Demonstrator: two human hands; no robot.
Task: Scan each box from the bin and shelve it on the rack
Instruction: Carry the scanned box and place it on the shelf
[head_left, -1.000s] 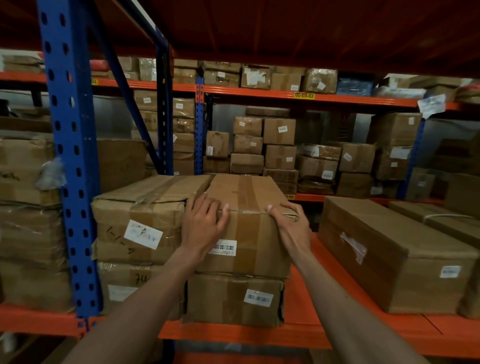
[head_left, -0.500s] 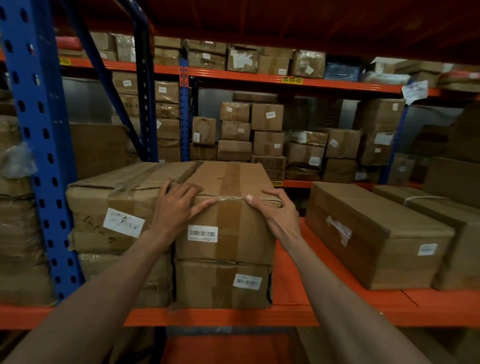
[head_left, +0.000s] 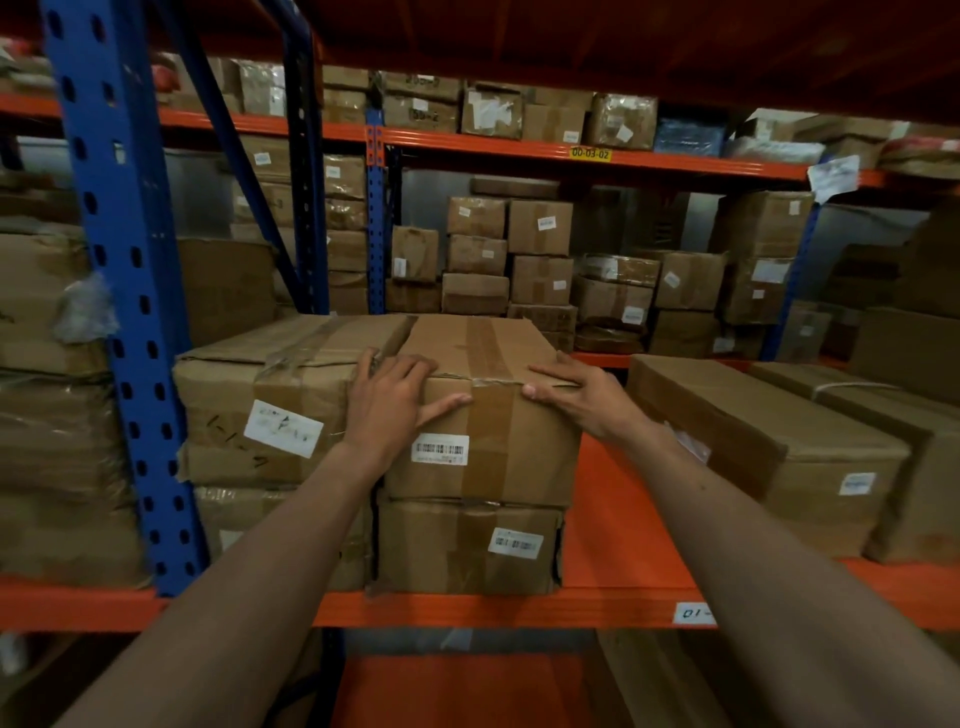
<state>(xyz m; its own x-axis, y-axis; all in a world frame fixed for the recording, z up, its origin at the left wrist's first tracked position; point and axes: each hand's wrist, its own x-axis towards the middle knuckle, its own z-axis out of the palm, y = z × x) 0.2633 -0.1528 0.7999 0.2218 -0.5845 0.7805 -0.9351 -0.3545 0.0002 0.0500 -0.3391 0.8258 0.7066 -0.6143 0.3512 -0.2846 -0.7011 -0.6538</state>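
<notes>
**Both hands on the top carton at the shelf's front edge**

An orange steel rack shelf (head_left: 618, 525) spans the lower frame, a blue perforated upright (head_left: 124, 291) at left. At centre, the taped brown cardboard box (head_left: 498, 410) sits atop another barcoded carton (head_left: 467, 551). The left hand (head_left: 389, 402) and right hand (head_left: 582, 392) lie flat on its front top edge, fingers spread. Bare shelf shows right of the stack, before a long carton (head_left: 769, 441).

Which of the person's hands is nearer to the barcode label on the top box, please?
Left. The left hand lies just above-left of the barcode label; the right hand rests farther off, up right.
</notes>
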